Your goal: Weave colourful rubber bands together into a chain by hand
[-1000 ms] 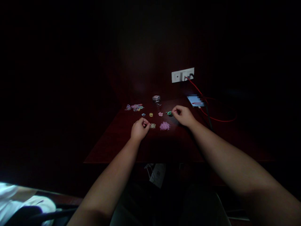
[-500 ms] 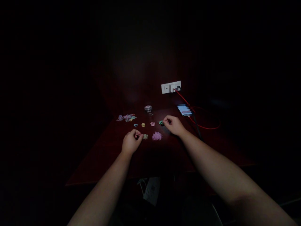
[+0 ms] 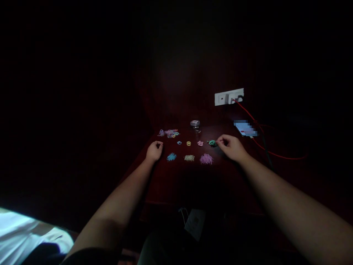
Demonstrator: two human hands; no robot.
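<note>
My left hand [image 3: 154,151] is left of the small piles, with its fingers curled in; anything in them is hidden. A pile of small blue pieces [image 3: 171,157] lies closest to it, then a pale yellow pile [image 3: 189,158] and a purple pile [image 3: 206,159]. Behind these runs a row of what look like small rubber bands: blue [image 3: 179,142], yellow [image 3: 188,143], pink [image 3: 200,143] and a green bunch [image 3: 212,143]. At the green bunch's right edge, my right hand [image 3: 231,146] pinches what seems to be a green band.
Mixed coloured bands [image 3: 168,133] lie at the back left of the dark red table [image 3: 165,184]. A small clear round container [image 3: 195,124] stands behind the row. To the right are a phone [image 3: 245,128] and its red cable [image 3: 278,156], running to a wall socket [image 3: 221,99].
The whole view has swung left, so the table things appear further right. My left hand has drawn back leftward from the pale yellow pile, uncovering the blue pile. My right hand stays by the green bunch.
</note>
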